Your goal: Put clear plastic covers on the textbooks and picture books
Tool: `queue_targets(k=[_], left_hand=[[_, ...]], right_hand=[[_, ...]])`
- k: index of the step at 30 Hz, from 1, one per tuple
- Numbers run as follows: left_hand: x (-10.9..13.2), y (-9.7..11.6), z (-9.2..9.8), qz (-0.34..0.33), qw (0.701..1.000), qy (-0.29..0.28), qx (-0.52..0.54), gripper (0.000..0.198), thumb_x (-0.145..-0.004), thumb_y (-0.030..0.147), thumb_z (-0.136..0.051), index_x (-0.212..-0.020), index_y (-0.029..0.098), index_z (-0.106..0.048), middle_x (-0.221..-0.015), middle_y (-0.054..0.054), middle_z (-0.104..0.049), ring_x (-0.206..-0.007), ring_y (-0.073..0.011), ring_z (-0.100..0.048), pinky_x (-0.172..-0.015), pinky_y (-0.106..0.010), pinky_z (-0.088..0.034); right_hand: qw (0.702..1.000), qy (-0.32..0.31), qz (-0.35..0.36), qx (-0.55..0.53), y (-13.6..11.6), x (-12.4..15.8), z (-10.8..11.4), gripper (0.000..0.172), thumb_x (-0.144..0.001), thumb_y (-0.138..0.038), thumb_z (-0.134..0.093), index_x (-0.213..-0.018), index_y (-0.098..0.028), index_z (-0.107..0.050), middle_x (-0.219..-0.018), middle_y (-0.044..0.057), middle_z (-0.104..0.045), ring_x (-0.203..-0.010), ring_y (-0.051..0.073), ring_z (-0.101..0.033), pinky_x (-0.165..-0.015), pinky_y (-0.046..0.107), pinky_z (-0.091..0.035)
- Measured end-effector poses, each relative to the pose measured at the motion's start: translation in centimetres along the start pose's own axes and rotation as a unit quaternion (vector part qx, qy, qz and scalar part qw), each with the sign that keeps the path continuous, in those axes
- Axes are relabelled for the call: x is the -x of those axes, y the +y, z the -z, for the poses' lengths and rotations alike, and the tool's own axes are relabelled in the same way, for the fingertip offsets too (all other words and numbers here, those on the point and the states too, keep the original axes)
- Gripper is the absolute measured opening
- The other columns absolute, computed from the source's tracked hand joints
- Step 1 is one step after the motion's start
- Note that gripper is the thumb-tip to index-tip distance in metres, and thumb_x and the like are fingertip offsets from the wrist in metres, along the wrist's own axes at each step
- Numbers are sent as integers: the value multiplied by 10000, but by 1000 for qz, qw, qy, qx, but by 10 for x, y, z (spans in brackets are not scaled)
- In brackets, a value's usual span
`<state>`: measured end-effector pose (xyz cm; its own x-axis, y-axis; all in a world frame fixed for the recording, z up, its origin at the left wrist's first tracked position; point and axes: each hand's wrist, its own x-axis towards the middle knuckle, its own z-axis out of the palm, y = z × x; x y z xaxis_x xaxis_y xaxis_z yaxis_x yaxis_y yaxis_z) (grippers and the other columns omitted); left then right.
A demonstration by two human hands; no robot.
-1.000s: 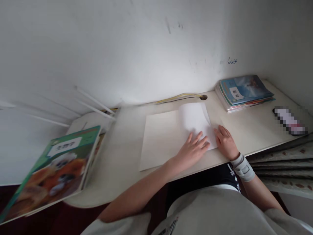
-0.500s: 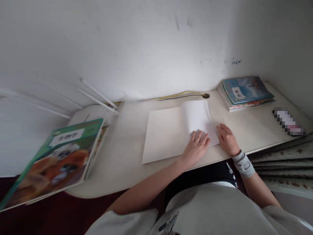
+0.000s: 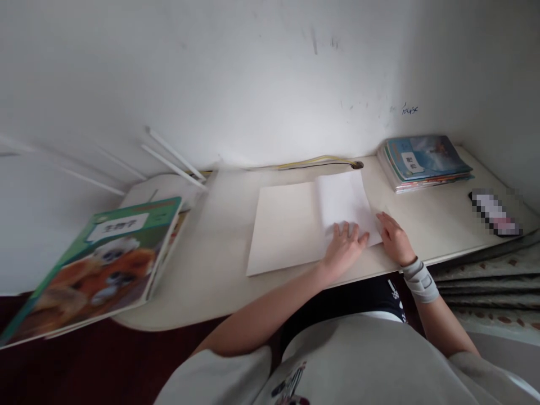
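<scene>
Paper sheet [image 3: 287, 228], white, thin and light, apt to slide or crease under slight pressure, lies flat on the desk [image 3: 202, 264] with a folded flap [image 3: 343, 199] doubled over its right half; the flap's free edge looks the best place to take hold. Left hand [image 3: 343, 249] rests on the flap's lower part, its fingers [image 3: 346, 232] spread flat and pinching nothing; right hand [image 3: 394, 239], fingers [image 3: 383, 220] close together and flat, lies just beside the flap's right edge, with a grey wrist brace [image 3: 421, 280] behind it. Stacked blue-covered books [image 3: 426, 163] sit at the desk's far right, a green-covered book [image 3: 97, 270] at its left end.
</scene>
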<state>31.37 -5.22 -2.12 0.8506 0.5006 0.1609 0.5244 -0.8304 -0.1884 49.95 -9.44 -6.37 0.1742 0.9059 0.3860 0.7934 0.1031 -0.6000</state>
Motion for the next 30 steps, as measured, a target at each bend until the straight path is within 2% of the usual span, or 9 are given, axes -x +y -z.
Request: queue_targets(k=[4,7,9,13,15,19,26,30], left_hand=[[-5,5,-3,14,1000,2,-8,369,-878,139,-437,-1228,223,-516,-1227,-204,-547,-1086,-348,-553,-871,-612,-382],[-13,9,-3,6,1000,-8,-4,451,-889,150,-409,-1305,322,-448,-1295,-216,-506,-1011,-378,-597,-773,-633,-419],[-18,10,-1,-3,1000,-18,11,470,-893,152,-399,-1316,355,-433,-1302,-218,-503,-965,-378,-618,-713,-598,-455],[-21,4,4,-29,999,-23,-8,406,-897,133,-362,-1270,218,-496,-1259,-239,-532,-937,-337,-635,-655,-447,-503],[-18,1,6,-62,997,17,-31,389,-904,124,-331,-1251,171,-501,-1305,-211,-501,-1032,-328,-597,-706,-420,-503],[-10,-1,5,-139,985,91,-49,376,-917,137,-329,-1257,185,-482,-1325,-133,-497,-1148,-288,-523,-829,-395,-473],[-10,-2,1,-164,977,124,-48,311,-915,144,-361,-1109,100,-599,-1272,-140,-552,-1197,-273,-486,-942,-400,-424],[-10,-2,-1,-138,984,112,-26,308,-905,133,-387,-1112,115,-613,-1288,-123,-552,-1235,-273,-453,-969,-408,-408]], right_hand=[[1000,-12,-6,-16,2,0,3,500,-802,-102,-365,-1274,-143,-523,-1333,130,-508,-1256,216,-452,-1071,433,-363],[1000,-16,-7,-22,3,-1,4,505,-796,-99,-363,-1274,-136,-520,-1341,132,-500,-1263,212,-443,-1075,429,-358],[1000,-13,-7,-24,3,-2,4,505,-793,-100,-369,-1273,-148,-518,-1335,120,-508,-1258,208,-449,-1071,429,-362],[1000,1,0,-25,3,-3,5,462,-806,-128,-381,-1242,-137,-533,-1291,135,-542,-1223,211,-484,-1055,422,-382],[1000,8,5,-29,3,-3,5,440,-818,-142,-380,-1228,-134,-538,-1275,140,-551,-1212,213,-493,-1045,418,-393],[999,24,3,-32,1,-2,4,415,-824,-156,-386,-1209,-157,-543,-1244,130,-572,-1181,214,-518,-1020,421,-416],[1000,20,4,-20,-2,-2,3,394,-821,-173,-405,-1188,-145,-546,-1230,148,-576,-1159,227,-531,-1006,424,-426],[1000,20,-2,-18,-2,-2,4,392,-825,-183,-413,-1194,-148,-540,-1227,145,-575,-1156,223,-532,-1007,409,-424]])
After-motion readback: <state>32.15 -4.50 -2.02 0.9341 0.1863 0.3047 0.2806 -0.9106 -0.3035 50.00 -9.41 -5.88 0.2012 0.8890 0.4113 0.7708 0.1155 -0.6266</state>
